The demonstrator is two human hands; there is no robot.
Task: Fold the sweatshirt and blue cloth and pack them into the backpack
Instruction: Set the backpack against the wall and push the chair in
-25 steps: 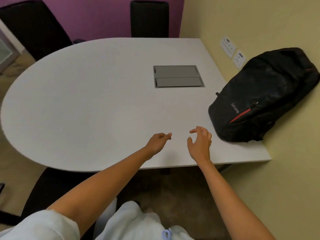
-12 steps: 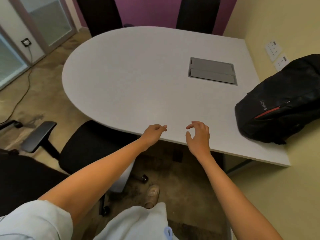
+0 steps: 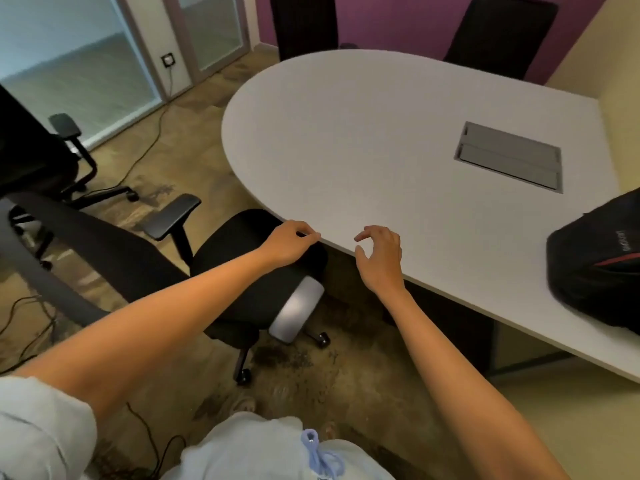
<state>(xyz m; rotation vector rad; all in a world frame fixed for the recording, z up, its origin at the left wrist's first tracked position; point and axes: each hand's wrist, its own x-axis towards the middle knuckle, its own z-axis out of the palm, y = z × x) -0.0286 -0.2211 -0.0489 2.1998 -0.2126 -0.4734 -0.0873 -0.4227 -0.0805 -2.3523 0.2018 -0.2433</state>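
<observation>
A black backpack [image 3: 595,271] with a red zip stripe lies at the right end of the white table [image 3: 363,150], partly cut off by the frame edge. My left hand [image 3: 289,242] hovers over the table's near edge, fingers loosely curled, holding nothing. A little to its right, my right hand [image 3: 379,258] hangs over the table edge with curled fingers, also empty. Both hands are well left of the backpack. No sweatshirt or blue cloth lies on the table. A pale garment with a blue drawstring [image 3: 322,455] shows on me at the bottom.
A black office chair [image 3: 256,271] stands under the table edge below my left hand. More black chairs [image 3: 34,157] stand at the left and behind the table. A grey cable hatch [image 3: 509,157] is set into the tabletop. Cables [image 3: 142,157] run across the floor.
The view has swung left and back: the backpack has slid to the right frame edge and the chair and floor have come into view. Both hands stay empty, now over the table's near edge.
</observation>
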